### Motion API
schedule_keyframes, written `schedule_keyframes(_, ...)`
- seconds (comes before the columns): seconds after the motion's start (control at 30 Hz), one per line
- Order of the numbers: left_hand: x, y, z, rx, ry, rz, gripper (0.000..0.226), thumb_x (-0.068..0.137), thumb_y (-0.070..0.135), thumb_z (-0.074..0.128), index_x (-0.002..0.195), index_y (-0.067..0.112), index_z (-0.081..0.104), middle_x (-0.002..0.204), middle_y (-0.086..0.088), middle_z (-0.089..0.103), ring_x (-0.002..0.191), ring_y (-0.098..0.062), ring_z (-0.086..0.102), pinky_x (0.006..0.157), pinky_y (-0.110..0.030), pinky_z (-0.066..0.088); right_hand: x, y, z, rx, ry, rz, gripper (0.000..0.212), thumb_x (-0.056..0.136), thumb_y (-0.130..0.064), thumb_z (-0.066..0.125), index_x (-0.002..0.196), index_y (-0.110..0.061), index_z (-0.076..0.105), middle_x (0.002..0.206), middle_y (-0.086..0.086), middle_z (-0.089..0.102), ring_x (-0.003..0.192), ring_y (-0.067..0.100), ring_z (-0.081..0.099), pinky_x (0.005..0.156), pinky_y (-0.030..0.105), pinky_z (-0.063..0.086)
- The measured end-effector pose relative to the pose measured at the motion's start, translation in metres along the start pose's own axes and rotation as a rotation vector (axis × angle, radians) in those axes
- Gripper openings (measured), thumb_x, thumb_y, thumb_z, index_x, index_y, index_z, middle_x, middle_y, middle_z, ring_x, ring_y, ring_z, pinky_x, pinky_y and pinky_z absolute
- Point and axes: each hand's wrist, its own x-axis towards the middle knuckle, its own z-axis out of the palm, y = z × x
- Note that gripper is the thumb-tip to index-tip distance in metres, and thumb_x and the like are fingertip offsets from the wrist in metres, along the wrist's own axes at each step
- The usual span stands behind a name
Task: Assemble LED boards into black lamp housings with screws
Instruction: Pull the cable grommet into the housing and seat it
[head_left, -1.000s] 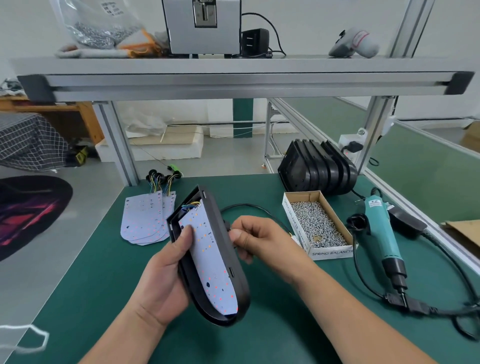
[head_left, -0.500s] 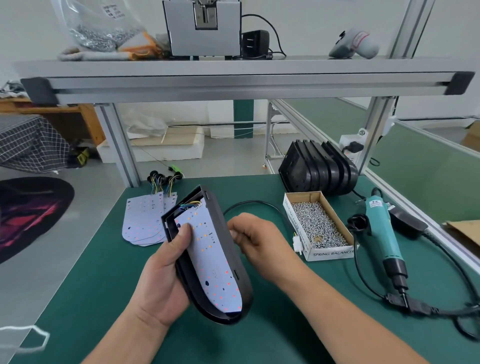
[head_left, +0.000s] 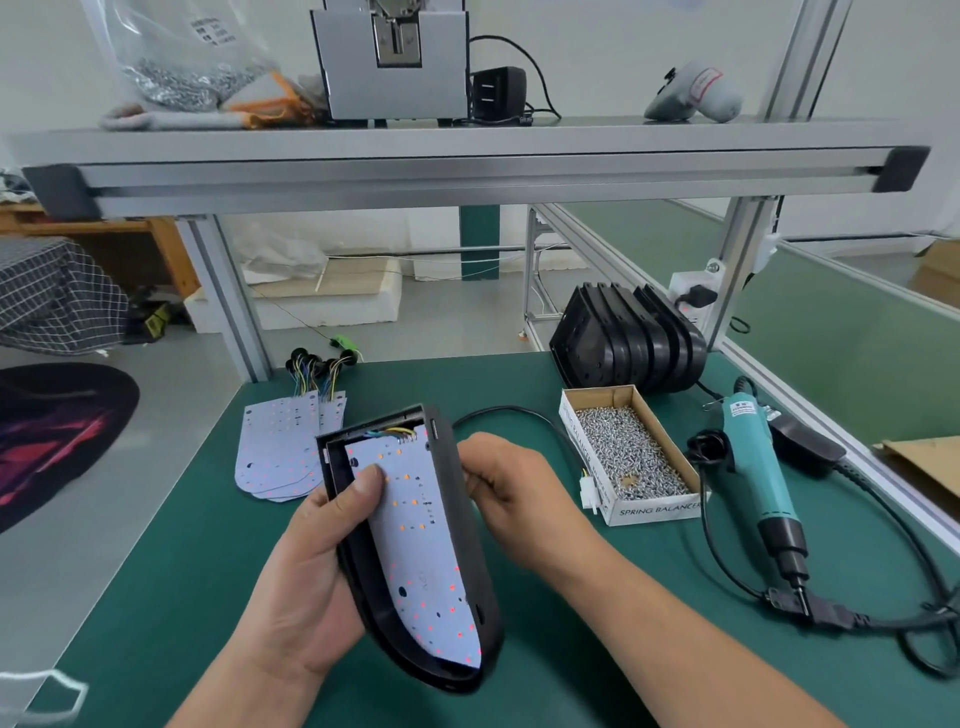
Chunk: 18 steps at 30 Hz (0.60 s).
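Note:
My left hand (head_left: 317, 566) grips a black lamp housing (head_left: 470, 551) from below, tilted up above the green mat, with the thumb pressing on the white LED board (head_left: 421, 545) that lies inside it. Coloured wires show at the board's top end. My right hand (head_left: 511, 488) is curled against the housing's right outer wall, where a black cable (head_left: 511, 415) with a white plug (head_left: 589, 493) leads off. What its fingers hold is hidden behind the housing.
Spare LED boards (head_left: 283, 449) lie stacked at the left. A cardboard box of screws (head_left: 626, 454), a row of black housings (head_left: 631, 340) and a teal electric screwdriver (head_left: 756, 467) with its cord sit to the right. An aluminium shelf (head_left: 467, 166) spans overhead.
The housing has swung so its open face turns more toward me. My right hand slid along its right wall and the cable's white plug came into view beside the screw box.

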Motion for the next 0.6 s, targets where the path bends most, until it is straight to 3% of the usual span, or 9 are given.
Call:
schedule_keyframes(0.07, -0.001, 0.000, -0.001, 0.003, -0.017, 0.002, 0.031, 0.092, 0.023, 0.060, 0.109, 0.011, 0.082, 0.112, -0.016, 0.079, 0.094, -0.027, 0.080, 0.076, -0.041, 0.064, 0.000, 0.004, 0.000, -0.002, -0.021, 0.015, 0.024, 0.101, 0.001, 0.055, 0.088, -0.014, 0.068, 0.078, -0.015, 0.050, 0.076, 0.003, 0.051, 0.071, 0.020, 0.038)
schedule_keyframes(0.3, -0.002, -0.001, -0.002, 0.034, -0.051, 0.004, 0.027, 0.090, 0.023, 0.066, 0.109, 0.012, 0.082, 0.109, -0.014, 0.080, 0.092, -0.026, 0.079, 0.077, -0.041, 0.064, 0.000, 0.012, 0.003, 0.002, -0.026, 0.027, 0.021, 0.104, 0.000, 0.056, 0.091, -0.008, 0.070, 0.083, -0.008, 0.056, 0.080, 0.014, 0.055, 0.073, 0.026, 0.044)
schedule_keyframes(0.37, -0.002, 0.000, -0.001, 0.041, -0.064, 0.011, 0.031, 0.084, 0.026, 0.073, 0.110, 0.011, 0.081, 0.110, -0.014, 0.080, 0.093, -0.027, 0.079, 0.078, -0.041, 0.064, 0.000, 0.014, 0.004, 0.004, -0.022, 0.022, 0.021, 0.105, 0.000, 0.057, 0.091, -0.008, 0.070, 0.083, -0.007, 0.057, 0.081, 0.016, 0.056, 0.075, 0.030, 0.046)
schedule_keyframes(0.47, -0.002, -0.001, -0.002, 0.031, -0.066, 0.010, 0.030, 0.089, 0.022, 0.069, 0.113, 0.009, 0.080, 0.112, -0.015, 0.079, 0.094, -0.028, 0.079, 0.079, -0.042, 0.064, 0.000, 0.016, 0.004, 0.013, -0.028, 0.029, 0.022, 0.106, -0.001, 0.056, 0.091, -0.010, 0.070, 0.084, -0.007, 0.058, 0.082, 0.020, 0.058, 0.077, 0.038, 0.049)
schedule_keyframes(0.6, 0.000, -0.002, -0.003, 0.016, -0.022, -0.003, 0.030, 0.092, 0.020, 0.060, 0.109, 0.009, 0.082, 0.109, -0.016, 0.080, 0.091, -0.028, 0.080, 0.076, -0.041, 0.065, 0.000, 0.017, 0.002, 0.006, -0.039, 0.034, 0.033, 0.102, 0.002, 0.055, 0.083, -0.023, 0.062, 0.078, -0.014, 0.051, 0.076, 0.015, 0.051, 0.071, 0.031, 0.043)
